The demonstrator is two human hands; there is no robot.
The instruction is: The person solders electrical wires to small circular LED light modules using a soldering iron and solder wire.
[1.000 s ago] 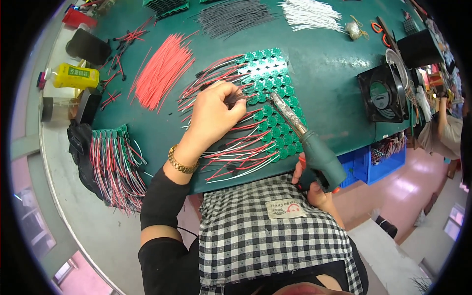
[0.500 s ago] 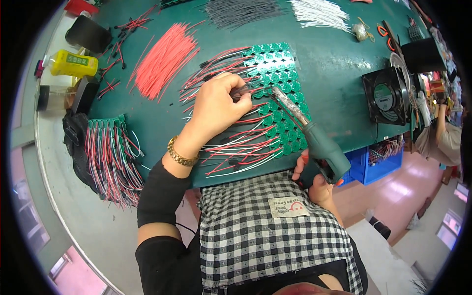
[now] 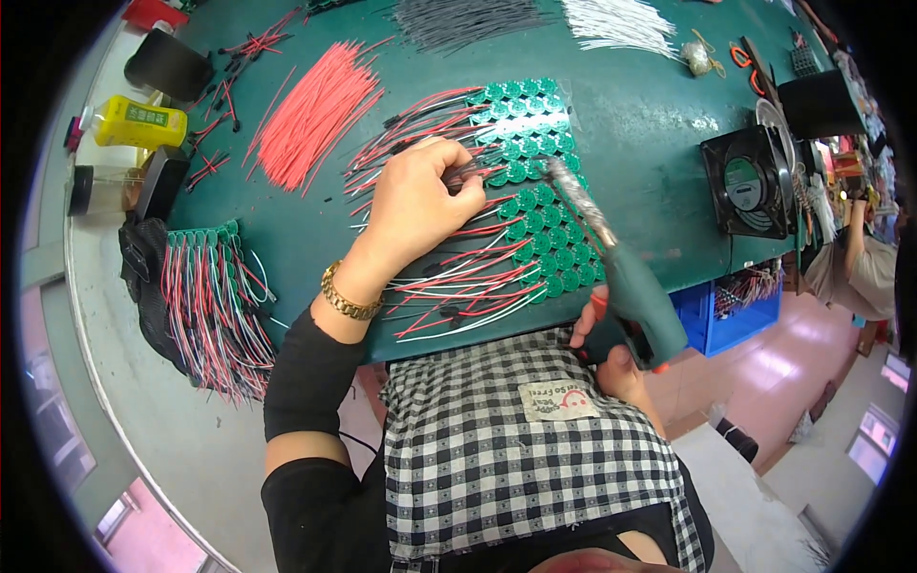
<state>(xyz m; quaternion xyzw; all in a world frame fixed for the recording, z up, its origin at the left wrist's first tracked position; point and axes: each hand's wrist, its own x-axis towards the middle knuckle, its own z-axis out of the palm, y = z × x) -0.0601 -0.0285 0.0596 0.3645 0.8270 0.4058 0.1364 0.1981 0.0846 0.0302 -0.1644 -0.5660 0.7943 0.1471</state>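
Observation:
My left hand (image 3: 417,199) is closed in a pinch on a thin dark wire at the left edge of a panel of small round green circuit boards (image 3: 552,234). Red, white and black wires (image 3: 468,272) fan out leftward from the boards, some passing under the hand. A green soldering gun (image 3: 642,301) with a worn, whitish metal barrel is gripped in my right hand (image 3: 623,371), low by the table's front edge. Its tip hovers over the right part of the panel, and I cannot tell whether it touches. The handle hides part of my right fingers.
Bundles of red wires (image 3: 320,115), black wires (image 3: 468,21) and white wires (image 3: 621,24) lie farther back. A square black fan (image 3: 748,183) stands at right, near orange-handled scissors (image 3: 743,59). Finished-looking wired boards (image 3: 215,306) hang at left beside a yellow bottle (image 3: 140,122). Blue bins (image 3: 731,320) sit below the table.
The soldering gun has shifted to the right, its tip moving from near my left fingertips toward the panel's right side. My left hand keeps its pinch.

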